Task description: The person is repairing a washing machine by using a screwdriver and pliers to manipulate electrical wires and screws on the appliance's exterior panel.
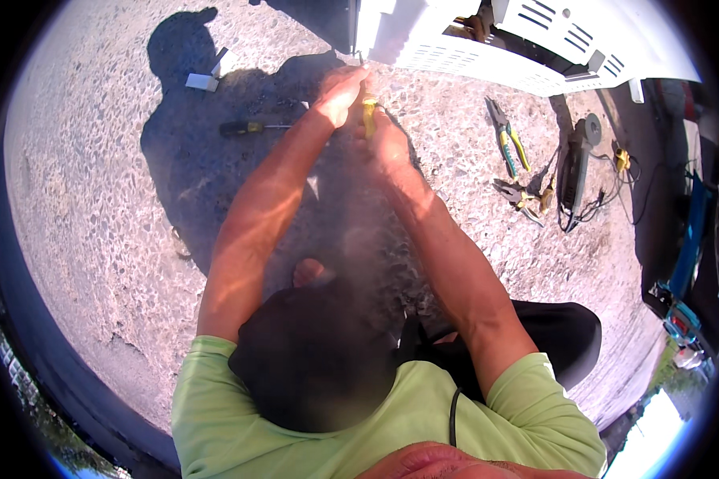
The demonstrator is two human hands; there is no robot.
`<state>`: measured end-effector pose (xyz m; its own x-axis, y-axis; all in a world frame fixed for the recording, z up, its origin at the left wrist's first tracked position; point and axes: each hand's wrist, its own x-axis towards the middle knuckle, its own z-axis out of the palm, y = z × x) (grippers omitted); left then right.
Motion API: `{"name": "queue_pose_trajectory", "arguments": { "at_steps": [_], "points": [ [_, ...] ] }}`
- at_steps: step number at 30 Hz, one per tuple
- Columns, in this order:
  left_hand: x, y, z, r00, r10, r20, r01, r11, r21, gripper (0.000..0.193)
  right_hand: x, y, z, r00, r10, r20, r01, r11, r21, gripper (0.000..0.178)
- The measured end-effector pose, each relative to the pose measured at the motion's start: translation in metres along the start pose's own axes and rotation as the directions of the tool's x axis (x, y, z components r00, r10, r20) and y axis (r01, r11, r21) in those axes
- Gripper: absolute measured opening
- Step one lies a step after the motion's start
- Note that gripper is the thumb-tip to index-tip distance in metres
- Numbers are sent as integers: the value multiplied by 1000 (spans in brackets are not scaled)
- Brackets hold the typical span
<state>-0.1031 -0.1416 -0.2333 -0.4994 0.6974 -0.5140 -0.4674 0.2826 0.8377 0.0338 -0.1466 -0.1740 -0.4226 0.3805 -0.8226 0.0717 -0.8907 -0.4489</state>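
My right hand (390, 148) is closed round the yellow handle of a screwdriver (369, 118), which points up toward the lower corner of a white metal casing (447, 57). Just left of it, my left hand (341, 92) reaches to that corner with its fingertips pressed together. Whatever lies between those fingertips is too small to make out. The screwdriver's tip is hidden near the left fingers. Another screwdriver (244, 128), with a dark and yellow handle, lies on the rough ground left of my forearms.
To the right lie pliers with yellow-green handles (506, 140), a second pair of pliers (521, 196) and a dark angle grinder (574, 164) with its cord. A small white box (202, 81) sits at the upper left. Blue equipment (689, 239) stands along the right edge.
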Motion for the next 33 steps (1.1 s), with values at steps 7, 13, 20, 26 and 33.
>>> {"name": "queue_pose_trajectory", "arguments": {
  "at_steps": [7,13,20,26,33],
  "points": [
    [-9,2,6,997,-22,68,30,992,-123,24,33,-3,-50,846,117,520,-349,858,376,35],
    [1,-5,1,998,3,57,-2,1000,-18,26,20,2,-32,971,-237,3,235,958,-162,35],
    [-18,31,19,954,-274,122,223,920,322,26,4,-3,-31,682,-730,-44,381,406,-831,45],
    [0,44,-1,890,-411,197,278,832,479,25,9,5,-50,959,-14,282,-54,971,234,42],
    [-3,41,-7,886,-356,297,219,886,409,26,2,26,-55,984,-110,141,54,934,352,25]
  ]
}}
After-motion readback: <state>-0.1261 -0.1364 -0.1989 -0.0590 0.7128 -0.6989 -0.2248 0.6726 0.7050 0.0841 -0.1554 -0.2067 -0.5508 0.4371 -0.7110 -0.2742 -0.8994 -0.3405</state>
